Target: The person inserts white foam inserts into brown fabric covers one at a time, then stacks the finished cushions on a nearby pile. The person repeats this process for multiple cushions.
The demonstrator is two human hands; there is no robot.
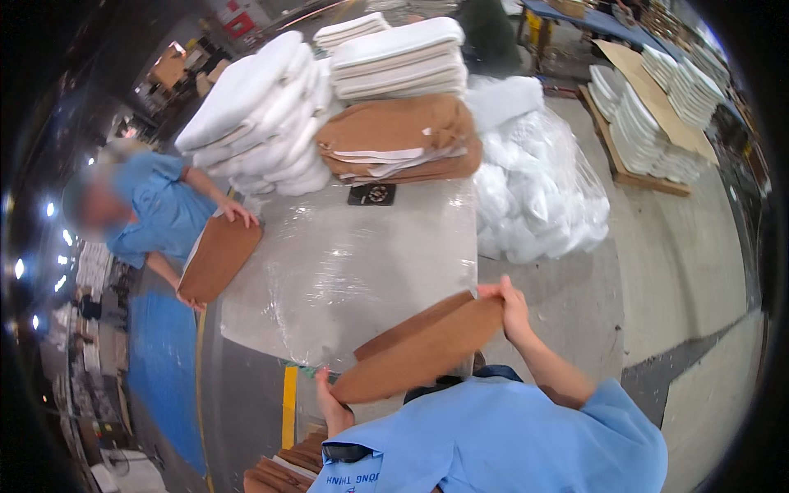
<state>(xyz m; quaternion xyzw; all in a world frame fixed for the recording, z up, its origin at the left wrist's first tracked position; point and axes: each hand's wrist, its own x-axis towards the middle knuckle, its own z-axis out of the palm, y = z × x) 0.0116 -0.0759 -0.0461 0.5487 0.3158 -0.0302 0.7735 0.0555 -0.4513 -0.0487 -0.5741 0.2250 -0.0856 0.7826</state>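
Note:
A long brown fabric cushion cover (421,355) is stretched between my two hands at the near edge of the table. Two brown layers show, with a gap between them along the far side; whether padding lies inside I cannot tell. My left hand (331,404) grips its lower left end, thumb up and the other fingers mostly hidden. At the upper right end my right hand (513,312) is closed around the edge. The cover is held tilted, its right end farther away.
The table (329,271) is wrapped in clear film. White pads (255,107), a brown cover stack (399,135) and a black object (371,195) lie on its far part. A co-worker (168,205) at left holds another brown cover (220,259). Bagged white material (538,181) stands right; brown pieces (283,470) lie lower left.

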